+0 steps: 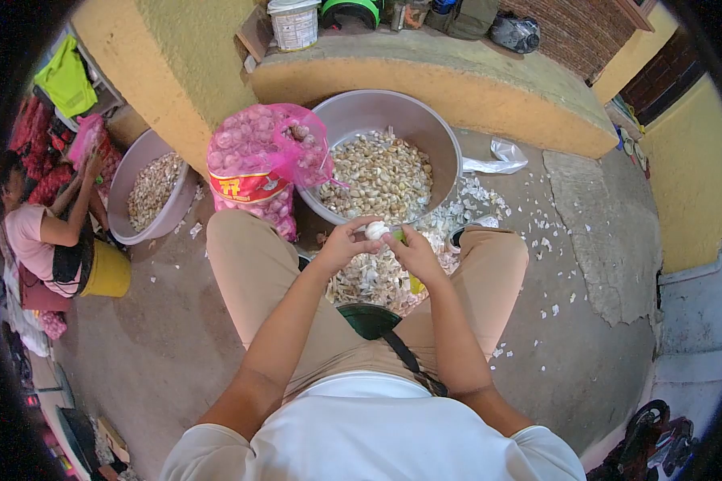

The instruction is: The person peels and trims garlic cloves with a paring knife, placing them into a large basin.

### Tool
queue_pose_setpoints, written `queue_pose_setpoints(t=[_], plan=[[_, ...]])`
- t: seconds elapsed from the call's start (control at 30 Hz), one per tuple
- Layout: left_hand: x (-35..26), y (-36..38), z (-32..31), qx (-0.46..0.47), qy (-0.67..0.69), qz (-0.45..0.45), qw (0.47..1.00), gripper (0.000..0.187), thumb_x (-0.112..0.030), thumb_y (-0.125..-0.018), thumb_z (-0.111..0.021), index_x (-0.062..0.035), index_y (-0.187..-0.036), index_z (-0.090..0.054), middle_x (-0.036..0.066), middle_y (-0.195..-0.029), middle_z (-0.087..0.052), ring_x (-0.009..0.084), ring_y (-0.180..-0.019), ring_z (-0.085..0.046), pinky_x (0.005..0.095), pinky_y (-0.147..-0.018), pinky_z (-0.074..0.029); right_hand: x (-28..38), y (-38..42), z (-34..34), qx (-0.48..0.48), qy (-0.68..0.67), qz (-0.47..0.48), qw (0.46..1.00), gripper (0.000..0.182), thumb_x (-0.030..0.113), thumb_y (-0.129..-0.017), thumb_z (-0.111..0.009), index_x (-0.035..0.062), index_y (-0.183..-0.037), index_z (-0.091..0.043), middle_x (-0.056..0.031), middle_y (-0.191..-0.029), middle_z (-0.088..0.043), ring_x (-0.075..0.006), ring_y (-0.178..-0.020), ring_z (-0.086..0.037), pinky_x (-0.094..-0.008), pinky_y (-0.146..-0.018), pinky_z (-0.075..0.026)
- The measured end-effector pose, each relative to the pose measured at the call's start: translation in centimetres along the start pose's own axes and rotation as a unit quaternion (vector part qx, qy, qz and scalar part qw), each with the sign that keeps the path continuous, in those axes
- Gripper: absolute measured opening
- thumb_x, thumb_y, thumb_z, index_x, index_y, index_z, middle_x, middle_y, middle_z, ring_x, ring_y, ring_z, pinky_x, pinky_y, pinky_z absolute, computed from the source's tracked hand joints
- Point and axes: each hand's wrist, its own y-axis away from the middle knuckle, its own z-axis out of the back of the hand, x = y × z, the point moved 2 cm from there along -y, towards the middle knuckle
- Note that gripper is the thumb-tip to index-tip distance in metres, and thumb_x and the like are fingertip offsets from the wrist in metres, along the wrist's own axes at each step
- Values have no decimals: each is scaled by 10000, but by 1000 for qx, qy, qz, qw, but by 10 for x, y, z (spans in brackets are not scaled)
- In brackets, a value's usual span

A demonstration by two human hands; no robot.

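My left hand (348, 243) pinches a white garlic bulb (375, 231) between thumb and fingers. Close beside it, my right hand (417, 256) is closed on a small green object (398, 235), its fingertips near the bulb; the object's kind does not show. Below both hands, between my knees, lies a heap of garlic skins (369, 280). Just beyond them stands a wide grey basin (452, 148) partly filled with loose garlic cloves (385, 172). A pink mesh sack of garlic bulbs (245, 140) leans against the basin's left side.
At the left a person (44, 232) sits by a yellow bucket (106, 268) and a second basin of cloves (183, 196). A concrete ledge (425, 84) runs behind the large basin and carries a white bucket (294, 28). Skin scraps and a plastic bag (501, 156) lie at the right.
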Motion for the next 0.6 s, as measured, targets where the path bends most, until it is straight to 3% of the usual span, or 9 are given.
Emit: queue_pose_setpoints(t=[0.43, 0.6], plan=[[-1, 3, 1, 66, -11, 40, 997, 516, -140, -762, -602, -72, -1229, -391, 18, -1069, -485, 108, -938, -481, 257, -785, -423, 2, 5, 4, 37, -81, -57, 994, 404, 390, -793, -526, -10, -848, -536, -104, -655, -535, -176, -615, -487, -311, -581, -403], [0, 2, 2, 72, -50, 4, 996, 506, -137, -761, -602, -68, -1221, -402, 11, -1073, -474, 101, -916, -477, 238, -782, -409, 10, 6, 3, -10, 17, 14, 1000, 395, 378, -788, -538, -13, -850, -535, -122, -678, -550, -191, -625, -504, -316, -584, -403]])
